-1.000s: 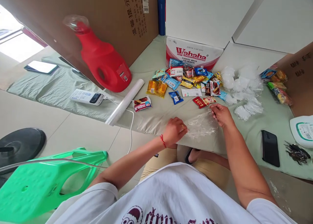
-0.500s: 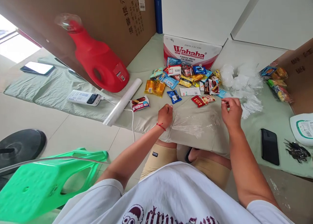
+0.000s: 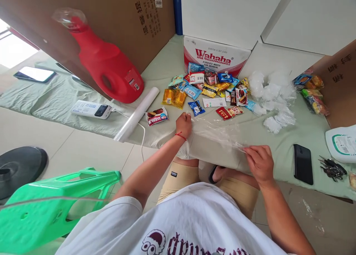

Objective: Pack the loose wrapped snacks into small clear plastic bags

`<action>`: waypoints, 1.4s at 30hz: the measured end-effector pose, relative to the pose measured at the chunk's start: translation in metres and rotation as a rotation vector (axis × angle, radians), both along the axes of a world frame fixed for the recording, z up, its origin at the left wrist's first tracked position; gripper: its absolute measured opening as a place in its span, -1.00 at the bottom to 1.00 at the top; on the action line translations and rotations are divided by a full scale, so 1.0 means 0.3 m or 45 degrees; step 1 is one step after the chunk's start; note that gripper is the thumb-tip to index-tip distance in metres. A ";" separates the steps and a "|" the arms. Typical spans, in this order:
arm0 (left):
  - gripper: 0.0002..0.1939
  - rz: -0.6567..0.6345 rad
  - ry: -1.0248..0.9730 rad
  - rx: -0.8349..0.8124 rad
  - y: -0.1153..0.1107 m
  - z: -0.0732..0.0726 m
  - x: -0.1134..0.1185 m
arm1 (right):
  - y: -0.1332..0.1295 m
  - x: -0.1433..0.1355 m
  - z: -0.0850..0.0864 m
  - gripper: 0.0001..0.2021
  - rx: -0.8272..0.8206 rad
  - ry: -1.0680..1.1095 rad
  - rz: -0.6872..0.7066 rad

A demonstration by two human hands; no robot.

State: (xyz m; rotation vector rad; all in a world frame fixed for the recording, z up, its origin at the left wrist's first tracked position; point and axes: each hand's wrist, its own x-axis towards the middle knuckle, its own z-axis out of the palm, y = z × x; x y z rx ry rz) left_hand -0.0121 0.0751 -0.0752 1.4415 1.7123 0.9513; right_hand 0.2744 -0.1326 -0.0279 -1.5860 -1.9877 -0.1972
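A thin clear plastic sheet [image 3: 219, 130] stretches between my two hands over the table's front edge. My left hand [image 3: 184, 124] is closed on its left end, near a blue snack packet [image 3: 196, 108]. At the sheet's right end, my right hand [image 3: 259, 160] pinches a gathered corner. Beyond the sheet lie a red and cream packet pair [image 3: 229, 113], a white packet [image 3: 214, 102] and a pile of colourful snack packets [image 3: 210, 90]. A red and white packet [image 3: 157, 116] lies left of my left hand.
Left are a plastic roll [image 3: 137, 114], a red jug [image 3: 111, 69] and a white power bank [image 3: 91, 109] with its cable. Crumpled clear plastic [image 3: 274, 95], a black phone [image 3: 303, 164] and keys [image 3: 332, 168] lie right. A green stool [image 3: 41, 206] stands on the floor.
My right hand has moved down and slightly left, drawing the sheet's right side toward the front edge. My left hand stays closed in nearly the same place. The view has shifted slightly.
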 end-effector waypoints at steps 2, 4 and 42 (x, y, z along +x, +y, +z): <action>-0.65 0.003 0.009 0.015 0.003 0.002 0.000 | -0.085 0.034 -0.018 -0.82 0.047 -0.053 -0.087; -0.65 -0.015 0.033 0.036 0.002 0.006 0.005 | -0.148 0.058 -0.027 -0.80 -0.073 -0.063 -0.056; -0.77 -0.514 0.378 0.398 -0.345 0.220 0.050 | 0.056 -0.563 -0.108 -0.82 -0.442 -0.139 0.363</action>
